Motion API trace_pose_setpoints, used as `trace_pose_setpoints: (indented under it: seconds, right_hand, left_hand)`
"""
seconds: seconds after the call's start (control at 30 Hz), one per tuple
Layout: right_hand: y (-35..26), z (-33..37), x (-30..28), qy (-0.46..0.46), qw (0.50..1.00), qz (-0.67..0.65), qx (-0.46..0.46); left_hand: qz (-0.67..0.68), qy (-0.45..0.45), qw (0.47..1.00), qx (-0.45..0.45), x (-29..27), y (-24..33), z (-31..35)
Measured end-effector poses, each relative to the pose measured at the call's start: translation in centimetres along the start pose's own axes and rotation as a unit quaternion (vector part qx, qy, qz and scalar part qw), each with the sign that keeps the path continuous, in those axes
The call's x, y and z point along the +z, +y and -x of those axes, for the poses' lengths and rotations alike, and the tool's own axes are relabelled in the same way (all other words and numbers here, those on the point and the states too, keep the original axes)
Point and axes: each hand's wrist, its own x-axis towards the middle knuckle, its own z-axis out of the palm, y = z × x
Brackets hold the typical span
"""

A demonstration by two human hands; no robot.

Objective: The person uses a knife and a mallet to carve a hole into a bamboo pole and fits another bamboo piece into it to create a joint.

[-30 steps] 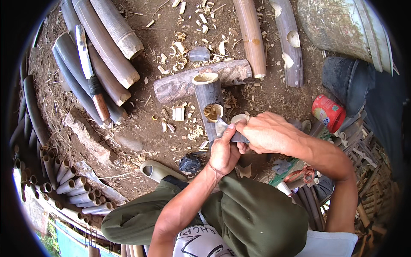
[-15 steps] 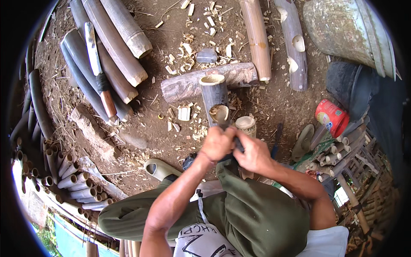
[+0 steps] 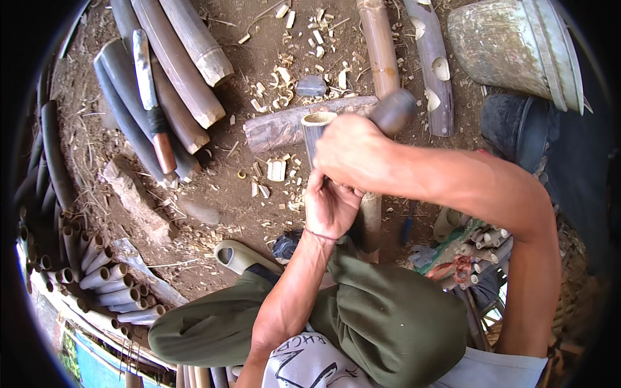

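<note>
A bamboo tube (image 3: 309, 140) leans on a rough log (image 3: 272, 128), its open end upward and its lower part behind my hands. Over the tube my right hand (image 3: 352, 150) is closed, its arm reaching across from the right. A dark, rounded mallet head (image 3: 392, 112), blurred by motion, sticks out beyond this fist; the handle is hidden. Just below, against the right fist, my left hand (image 3: 333, 205) has its palm turned up and fingers curled. What it holds is hidden. A pale bamboo piece (image 3: 370, 223) stands beside my left hand, partly covered.
A long knife (image 3: 143, 71) lies across bamboo poles (image 3: 178, 61) at upper left. Notched bamboo (image 3: 432, 64) lies at upper right near a large, dirty bucket (image 3: 511, 48). Wood chips (image 3: 277, 171) litter the soil. Cut tubes (image 3: 119, 284) are stacked at lower left.
My right hand has swung up and left across my left hand, and the dark mallet head now shows. My left hand has turned palm up. The hole in the bamboo tube is now covered.
</note>
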Motion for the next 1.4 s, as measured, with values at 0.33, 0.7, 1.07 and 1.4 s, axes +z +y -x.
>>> trace_pose_setpoints:
  seconds: [0.33,0.7,1.07,1.4]
  right_hand:
    - [-7.1,7.1,10.8,0.24,0.814,-0.456,0.268]
    - [-11.6,-2.7,7.7,0.157,0.336,-0.911,0.18]
    - [-9.3,-0.4,8.9,0.273,-0.234,-0.93,-0.078]
    - [-12.8,-0.8,11.8,0.122,-0.202,-0.964,-0.126]
  left_hand:
    - [-0.712,-0.206,0.671,-0.02,-7.0,0.1,6.0]
    - [-0.866,0.069,0.459,0.188,-9.5,10.7,7.9]
    - [-0.984,-0.088,-0.157,0.008,17.3,5.8,4.1]
    - [-0.972,-0.16,-0.171,-0.02,14.2,10.3,5.0]
